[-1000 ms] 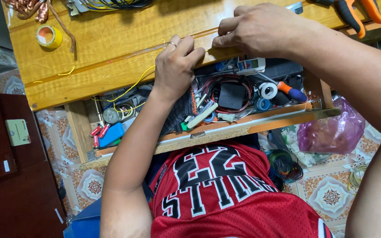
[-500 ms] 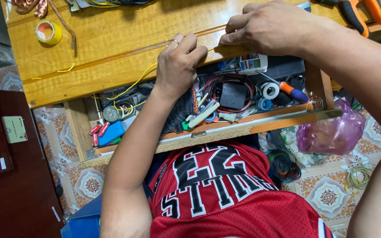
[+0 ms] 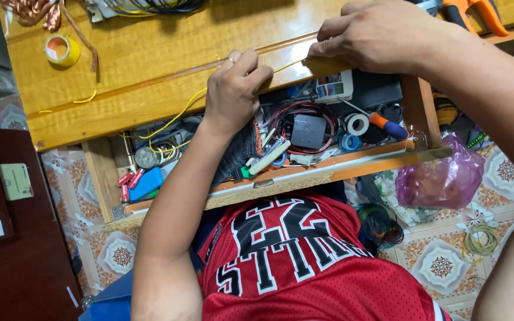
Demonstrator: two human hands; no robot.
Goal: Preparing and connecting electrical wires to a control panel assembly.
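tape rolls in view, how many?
3. Yellow tape roll on the tabletop at far left; white tape roll and blue tape roll in the open drawer. Clutter may hide more.

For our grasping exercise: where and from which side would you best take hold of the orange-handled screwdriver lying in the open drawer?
Grip the screwdriver by its thick orange and blue handle, coming from above. It lies flat among clutter, its thin shaft pointing toward the white tape roll, so probably only the handle's top is free.
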